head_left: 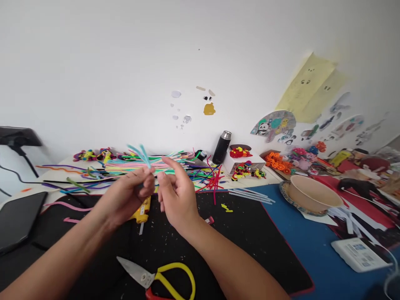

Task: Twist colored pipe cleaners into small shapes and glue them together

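Note:
My left hand pinches a light blue pipe cleaner piece between thumb and fingers; its two ends point up and to the left, slightly blurred. Close to its right is my right hand, index finger raised and apart from the thumb, with nothing visible between them. Under the hands lies a yellow glue gun, partly hidden by my left hand. Scissors with yellow and red handles rest on the black mat near the front edge. Behind the hands is a pile of colourful pipe cleaners.
A black bottle and a white box with small figures stand at the back. Glue sticks lie right of centre. Farther right are a bowl and a white device. A dark tablet lies left.

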`<state>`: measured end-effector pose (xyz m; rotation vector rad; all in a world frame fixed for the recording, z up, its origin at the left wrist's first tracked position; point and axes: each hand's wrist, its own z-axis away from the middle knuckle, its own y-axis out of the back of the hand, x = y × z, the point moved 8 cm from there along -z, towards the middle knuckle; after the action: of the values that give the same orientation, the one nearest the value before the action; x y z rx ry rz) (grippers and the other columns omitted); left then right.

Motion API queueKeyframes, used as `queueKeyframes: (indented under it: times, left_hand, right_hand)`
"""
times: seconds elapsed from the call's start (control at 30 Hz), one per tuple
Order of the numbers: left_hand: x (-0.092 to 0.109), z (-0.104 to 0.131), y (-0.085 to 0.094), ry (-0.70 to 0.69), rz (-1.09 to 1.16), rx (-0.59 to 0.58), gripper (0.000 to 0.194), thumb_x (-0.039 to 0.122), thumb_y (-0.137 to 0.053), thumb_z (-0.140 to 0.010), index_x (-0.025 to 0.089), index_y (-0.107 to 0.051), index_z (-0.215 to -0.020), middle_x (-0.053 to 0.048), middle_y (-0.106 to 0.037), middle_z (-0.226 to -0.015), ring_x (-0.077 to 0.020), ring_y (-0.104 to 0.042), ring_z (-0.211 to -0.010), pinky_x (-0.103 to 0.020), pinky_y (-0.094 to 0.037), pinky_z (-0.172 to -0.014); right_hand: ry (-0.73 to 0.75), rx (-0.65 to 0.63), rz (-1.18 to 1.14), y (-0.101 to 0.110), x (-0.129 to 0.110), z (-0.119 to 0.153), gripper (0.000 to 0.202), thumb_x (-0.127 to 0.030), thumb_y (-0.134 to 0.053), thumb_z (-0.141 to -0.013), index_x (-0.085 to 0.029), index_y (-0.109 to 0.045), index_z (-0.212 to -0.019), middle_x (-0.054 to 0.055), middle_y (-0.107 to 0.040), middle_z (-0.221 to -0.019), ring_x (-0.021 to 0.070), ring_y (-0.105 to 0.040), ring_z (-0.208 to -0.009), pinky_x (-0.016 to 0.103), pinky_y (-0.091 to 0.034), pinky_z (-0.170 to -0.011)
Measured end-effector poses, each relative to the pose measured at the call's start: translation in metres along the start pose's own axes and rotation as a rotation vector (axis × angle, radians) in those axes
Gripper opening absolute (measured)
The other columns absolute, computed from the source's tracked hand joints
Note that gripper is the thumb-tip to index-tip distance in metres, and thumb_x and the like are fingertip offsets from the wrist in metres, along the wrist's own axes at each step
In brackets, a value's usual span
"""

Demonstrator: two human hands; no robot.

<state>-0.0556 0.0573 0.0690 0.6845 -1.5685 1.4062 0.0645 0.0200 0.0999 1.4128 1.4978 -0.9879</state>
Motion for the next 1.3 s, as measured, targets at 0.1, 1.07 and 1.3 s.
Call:
queueKeyframes:
  times: [0.1,1.07,1.3]
  left_hand:
    - [0.0,-0.003,0.006,-0.03,-0.082,0.029,0.029,0.034,-0.079,-0.079,0.016,-0.06,-0.067,0.002,-0.051,-0.058,-0.0085,-0.041,-0.05,-0.02,-0.041,-0.048]
    - [-0.018,-0.004,-0.011,-0.14,-0.782,-0.139,0.044,0.059,-0.069,-0.083,0.018,-0.061,-0.072,-0.002,-0.064,-0.063,-0.0127,-0.054,-0.047,-0.022,-0.039,-0.046]
    - [-0.041,-0.001,-0.012,0.073,-0.494,-0.203,0.036,0.05,-0.072,-0.086,0.017,-0.061,-0.076,0.0,-0.06,-0.057,-0.0083,-0.046,-0.042,-0.019,-0.027,-0.042]
  right_hand:
    - [-0.013,-0.042,0.04,-0.003,0.019,-0.005,0.044,-0.055,-0.051,-0.1,-0.025,-0.065,-0.13,-0.005,-0.056,-0.063,0.0109,-0.05,-0.046,0.02,-0.039,-0.043]
    - [-0.177,0.023,-0.263,0.011,0.082,-0.02,0.036,-0.055,-0.068,-0.088,-0.021,-0.057,-0.08,-0.012,-0.041,-0.04,0.0073,-0.035,-0.03,0.021,-0.021,-0.034]
    - [-0.19,0.057,-0.339,0.031,0.076,-0.016,0.034,-0.05,-0.074,-0.083,-0.018,-0.064,-0.079,-0.01,-0.047,-0.047,0.0046,-0.032,-0.033,0.022,-0.021,-0.037]
